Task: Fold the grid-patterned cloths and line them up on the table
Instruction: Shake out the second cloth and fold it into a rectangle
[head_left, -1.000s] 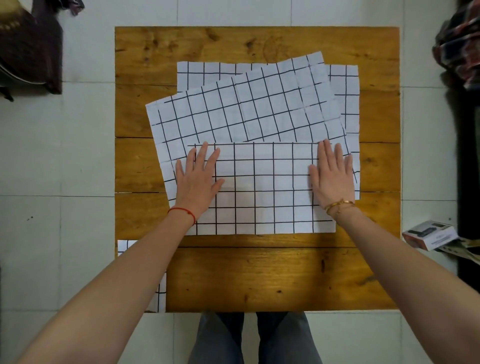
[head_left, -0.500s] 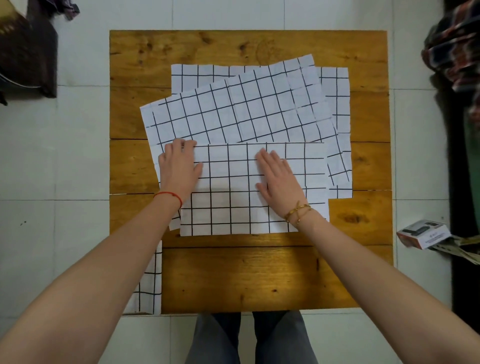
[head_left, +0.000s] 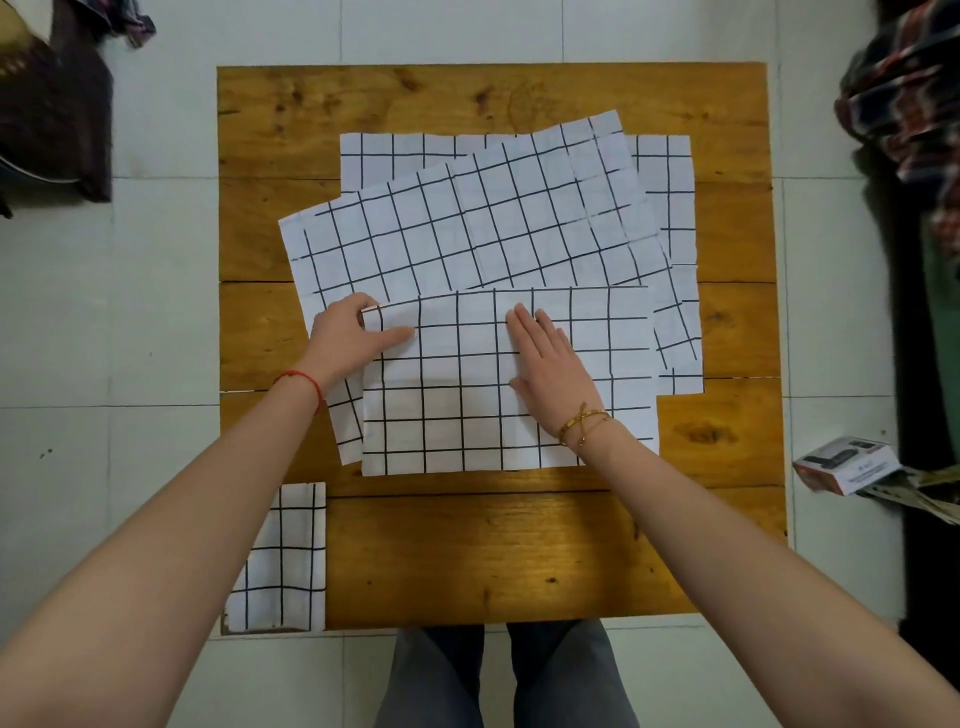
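A half-folded white cloth with a black grid (head_left: 613, 374) lies in the middle of the wooden table (head_left: 467, 551). My left hand (head_left: 350, 335) pinches its upper left corner, thumb on top and fingers under the edge. My right hand (head_left: 550, 364) lies flat on the cloth's middle, fingers together. Under it are two unfolded grid cloths: one tilted (head_left: 467, 223), one straight behind it (head_left: 670, 171). A small folded grid cloth (head_left: 288, 561) rests at the table's near left corner, partly hidden by my left forearm.
The table stands on a pale tiled floor. A small box (head_left: 847, 465) lies on the floor to the right, beside dark patterned fabric (head_left: 904, 104). A dark bag (head_left: 52, 114) sits at the top left. My legs (head_left: 498, 680) are at the table's near edge.
My right hand slid from the cloth's right end to its middle. My left hand moved up from lying flat to gripping the upper left corner, which has lifted slightly.
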